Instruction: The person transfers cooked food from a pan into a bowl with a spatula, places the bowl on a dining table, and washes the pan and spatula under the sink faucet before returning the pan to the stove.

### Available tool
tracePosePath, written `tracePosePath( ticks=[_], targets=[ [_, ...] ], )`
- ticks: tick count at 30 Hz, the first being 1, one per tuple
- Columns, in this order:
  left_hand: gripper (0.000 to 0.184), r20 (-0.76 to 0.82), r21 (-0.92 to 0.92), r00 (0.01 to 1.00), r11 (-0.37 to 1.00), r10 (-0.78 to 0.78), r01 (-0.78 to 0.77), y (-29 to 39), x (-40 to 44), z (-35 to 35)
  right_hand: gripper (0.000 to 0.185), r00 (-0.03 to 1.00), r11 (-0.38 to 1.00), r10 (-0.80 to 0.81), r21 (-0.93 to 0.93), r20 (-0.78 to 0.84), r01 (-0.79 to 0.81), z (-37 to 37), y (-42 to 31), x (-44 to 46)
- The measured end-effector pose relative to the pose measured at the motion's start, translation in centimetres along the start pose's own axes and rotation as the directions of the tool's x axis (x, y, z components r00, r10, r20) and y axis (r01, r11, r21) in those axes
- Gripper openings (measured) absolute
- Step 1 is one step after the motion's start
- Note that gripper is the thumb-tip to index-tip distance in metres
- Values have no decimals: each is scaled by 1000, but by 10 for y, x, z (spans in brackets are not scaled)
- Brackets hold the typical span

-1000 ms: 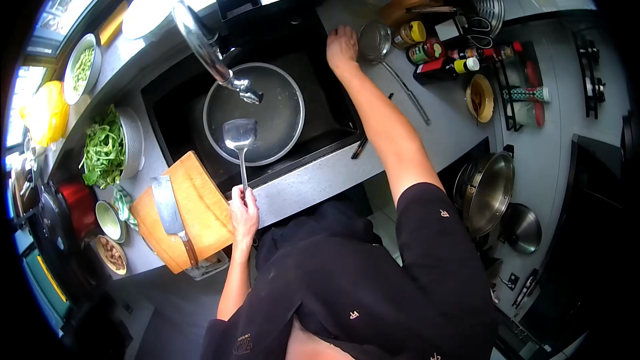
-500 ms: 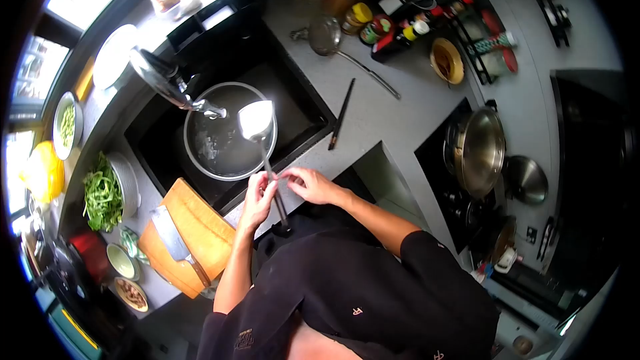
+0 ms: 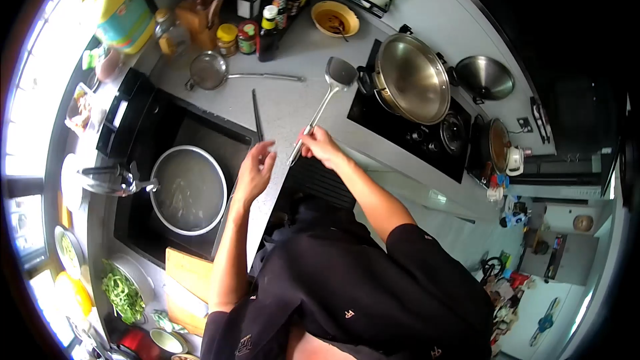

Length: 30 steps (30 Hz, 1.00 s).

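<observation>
My right hand point(image 3: 322, 148) is closed around the handle of a metal spatula point(image 3: 322, 103), whose broad blade points away over the counter near the stove. To the left of it, my left hand point(image 3: 255, 170) has its fingers apart and holds nothing I can see. Its fingertips are close to the near end of dark chopsticks point(image 3: 257, 110) lying on the counter; whether they touch is unclear. A large metal pot point(image 3: 221, 208) with water in it stands in the black sink point(image 3: 130, 223), left of my left hand.
A strainer point(image 3: 210, 70) lies behind the chopsticks. Sauce bottles point(image 3: 269, 27) and a bowl of brown sauce point(image 3: 333, 19) stand at the back. A steel wok point(image 3: 413, 80) sits on the stove point(image 3: 363, 113) to the right. At lower left are a cutting board point(image 3: 190, 273) and leafy greens point(image 3: 123, 293).
My view has turned right, towards the stove. The spatula has gone from over the pot to over the counter, in my right hand. My left hand has let go of its handle.
</observation>
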<state>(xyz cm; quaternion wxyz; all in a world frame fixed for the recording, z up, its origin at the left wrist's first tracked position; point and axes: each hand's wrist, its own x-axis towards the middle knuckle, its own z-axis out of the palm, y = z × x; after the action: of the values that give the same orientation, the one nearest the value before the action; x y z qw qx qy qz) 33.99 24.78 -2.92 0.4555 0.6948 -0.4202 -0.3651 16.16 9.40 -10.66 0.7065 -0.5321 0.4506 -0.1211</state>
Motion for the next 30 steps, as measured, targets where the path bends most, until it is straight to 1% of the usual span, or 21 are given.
tracePosePath(
  ticks=[1, 4, 6, 8, 9, 10, 11, 12, 13, 14, 16, 17, 18, 20, 21, 22, 24, 25, 26, 28, 30],
  targets=[
    [28, 25, 12, 998, 999, -53, 52, -6, -7, -3, 10, 996, 999, 40, -31, -83, -43, -14, -10, 8],
    [23, 77, 81, 973, 974, -219, 213, -10, -39, -19, 10, 997, 997, 55, -47, -59, -58, -53, -16, 41],
    [28, 21, 87, 957, 955, -288, 285, -24, -64, -24, 10, 998, 998, 63, -24, -31, -64, -64, -16, 54],
    [27, -34, -1, 930, 931, -365, 365, -53, -89, -24, 10, 996, 996, 86, -38, -26, -87, -66, -20, 61],
    [28, -67, -16, 915, 918, -397, 397, -62, -103, -23, 11, 997, 996, 72, -42, 0, -72, -67, -16, 65],
    [28, -100, -33, 900, 905, -425, 424, -70, -113, -20, 11, 998, 995, 63, -83, 20, -61, -69, -12, 71],
    [28, -121, -84, 895, 903, -428, 421, -76, -123, -14, 11, 997, 994, 71, -82, 25, -69, -70, -12, 75],
    [28, -96, -92, 885, 890, -455, 447, -74, -130, -13, 11, 996, 994, 82, -79, 31, -80, -70, -12, 77],
    [28, -105, -87, 875, 881, -473, 465, -75, -137, -9, 12, 993, 991, 119, -68, 11, -118, -71, -10, 79],
    [29, -117, -82, 864, 872, -489, 483, -75, -143, -4, 15, 998, 990, 65, -121, -13, -66, -69, -4, 84],
    [29, -129, -111, 853, 862, -506, 495, -67, -148, 7, 21, 998, 974, -48, -226, -52, 35, -65, 2, 86],
    [29, -129, -121, 855, 864, -503, 489, -64, -148, 11, 26, 982, 908, -171, -400, -82, 124, -66, 7, 82],
    [29, -127, -130, 857, 865, -499, 485, -58, -148, 15, 24, 945, 873, -306, -430, -112, 231, -60, 8, 72],
    [28, -126, -133, 858, 865, -498, 483, -54, -145, 25, 22, 969, 956, -245, -172, -30, 237, -54, -35, 23],
    [28, -122, -131, 862, 869, -492, 478, -54, -143, 27, 21, 982, 978, -188, -82, 26, 189, -52, -54, -2],
    [27, -100, -139, 871, 874, -480, 466, -56, -142, 28, 22, 979, 971, -196, -130, 51, 201, -54, -73, -28],
    [27, -47, -155, 895, 889, -443, 432, -69, -134, 32, 24, 931, 893, -365, -287, -9, 348, -67, -80, -53],
    [26, 0, -199, 899, 881, -439, 430, -74, -130, 33, 25, 815, 766, -573, -410, -89, 495, -74, -88, -63],
    [26, 16, -174, 908, 894, -418, 414, -79, -125, 35, 25, 877, 795, -475, -464, -76, 391, -93, -99, -83],
    [26, 35, -136, 926, 916, -375, 376, -83, -113, 44, 26, 861, 807, -468, -493, -197, 325, -122, -128, -122],
    [26, 74, -153, 927, 915, -367, 374, -80, -103, 49, 25, 827, 802, -460, -550, -322, 232, -161, -143, -148]
  ],
)
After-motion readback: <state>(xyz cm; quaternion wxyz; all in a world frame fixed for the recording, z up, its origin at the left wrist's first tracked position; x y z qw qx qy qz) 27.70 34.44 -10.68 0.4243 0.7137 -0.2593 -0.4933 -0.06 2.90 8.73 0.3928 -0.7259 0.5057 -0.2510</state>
